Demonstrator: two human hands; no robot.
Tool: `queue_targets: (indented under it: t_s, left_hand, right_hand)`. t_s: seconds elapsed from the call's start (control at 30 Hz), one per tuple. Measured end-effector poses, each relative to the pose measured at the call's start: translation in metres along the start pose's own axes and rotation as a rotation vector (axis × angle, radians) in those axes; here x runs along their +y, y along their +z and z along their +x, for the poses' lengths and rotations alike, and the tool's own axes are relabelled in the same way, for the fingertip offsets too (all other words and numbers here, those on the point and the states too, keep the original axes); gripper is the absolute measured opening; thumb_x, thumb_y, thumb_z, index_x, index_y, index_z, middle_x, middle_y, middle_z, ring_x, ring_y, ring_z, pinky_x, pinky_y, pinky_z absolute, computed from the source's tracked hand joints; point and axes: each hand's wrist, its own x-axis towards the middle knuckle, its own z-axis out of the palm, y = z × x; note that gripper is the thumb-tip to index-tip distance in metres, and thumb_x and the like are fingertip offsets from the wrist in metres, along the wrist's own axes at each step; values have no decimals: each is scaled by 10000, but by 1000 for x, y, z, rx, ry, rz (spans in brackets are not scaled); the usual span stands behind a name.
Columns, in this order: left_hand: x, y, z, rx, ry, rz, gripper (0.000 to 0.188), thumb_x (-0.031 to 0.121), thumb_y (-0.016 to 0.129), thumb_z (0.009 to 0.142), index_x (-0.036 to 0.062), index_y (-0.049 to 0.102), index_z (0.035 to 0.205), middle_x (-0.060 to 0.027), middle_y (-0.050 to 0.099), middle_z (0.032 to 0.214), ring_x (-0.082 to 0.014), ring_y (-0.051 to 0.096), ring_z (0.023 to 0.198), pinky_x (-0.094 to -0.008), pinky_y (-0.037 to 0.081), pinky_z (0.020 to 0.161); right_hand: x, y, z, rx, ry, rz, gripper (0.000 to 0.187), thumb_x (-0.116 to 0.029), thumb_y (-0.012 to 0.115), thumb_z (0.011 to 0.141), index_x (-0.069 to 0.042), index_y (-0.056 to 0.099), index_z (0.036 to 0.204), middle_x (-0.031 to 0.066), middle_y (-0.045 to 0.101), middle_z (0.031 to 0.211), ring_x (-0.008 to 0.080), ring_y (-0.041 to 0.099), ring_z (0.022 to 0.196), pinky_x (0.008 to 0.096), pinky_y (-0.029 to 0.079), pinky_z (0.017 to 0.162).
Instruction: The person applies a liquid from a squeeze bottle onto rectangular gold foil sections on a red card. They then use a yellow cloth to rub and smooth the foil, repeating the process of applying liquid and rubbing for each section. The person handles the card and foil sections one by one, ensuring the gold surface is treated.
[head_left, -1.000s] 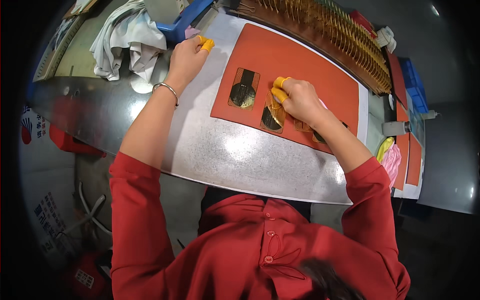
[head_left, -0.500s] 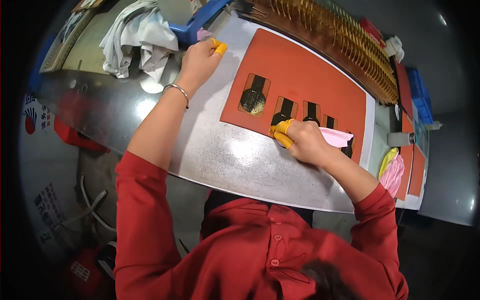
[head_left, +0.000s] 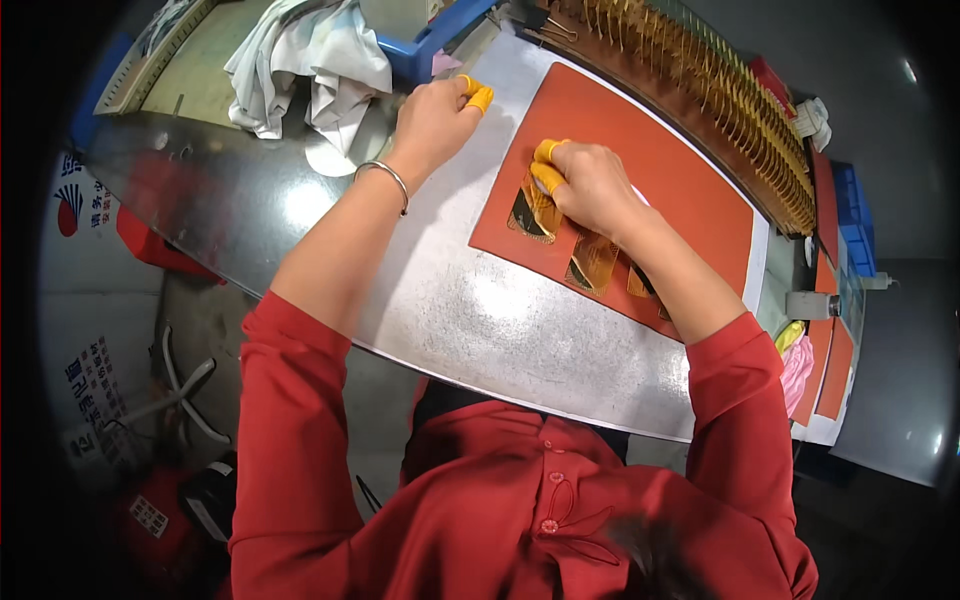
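My right hand (head_left: 595, 190), yellow finger cots on its thumb and forefinger, is closed over the orange mat (head_left: 655, 170). It grips a pink cloth (head_left: 640, 195), mostly hidden under the palm, with the fingertips over the leftmost thin black-and-gold plate (head_left: 533, 218). Beside it on the mat lie another such plate (head_left: 594, 264) and a partly covered plate (head_left: 640, 282). My left hand (head_left: 435, 122), also in yellow finger cots, is closed near the mat's far left corner; whether anything is in its fingers is hidden.
A long rack of gold-coloured pieces (head_left: 720, 110) runs along the far side. A crumpled white cloth (head_left: 330, 60) and a blue plastic bin (head_left: 425, 45) stand at the far left. On the right are a grey bottle (head_left: 812, 305) and a pink-and-yellow cloth (head_left: 797, 365). The metal tabletop (head_left: 500, 310) shines nearest me.
My right hand has moved up and left across the mat, from the second plate to the leftmost one, with the cloth in it. My left hand keeps its pose; the view has shifted slightly.
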Motion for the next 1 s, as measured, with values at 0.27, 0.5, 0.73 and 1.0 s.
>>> queue_targets:
  t_s: [0.27,0.5,0.73,1.0]
  left_hand:
    - [18,-5,-3,-43,-83,10,182,205,554,752,43,627,789,-164,611,684,-345,596,679,-427,456,609]
    - [1,1,-5,8,-6,9,196,156,573,795,-6,646,876,-102,527,538,-171,460,456,-326,359,465]
    - [11,-1,-4,1,-36,-59,181,121,572,792,-21,643,879,-108,556,573,-148,458,486,-316,372,488]
    - [11,-11,-6,210,58,-316,148,128,607,824,-12,645,855,-87,554,555,-140,467,457,-300,370,461]
  right_hand:
    - [8,-2,0,36,25,-58,103,-93,611,663,-48,602,755,164,602,713,357,596,690,453,467,626]
    - [-36,5,-32,-190,-78,46,96,-130,622,680,-52,590,726,165,593,696,334,608,690,455,476,630]
    - [-19,-1,-24,-71,43,-10,94,-87,582,680,-36,616,751,180,619,739,345,613,700,454,477,617]
    - [-28,-56,-31,113,9,735,119,-128,591,819,-9,586,812,65,575,642,168,540,522,321,428,491]
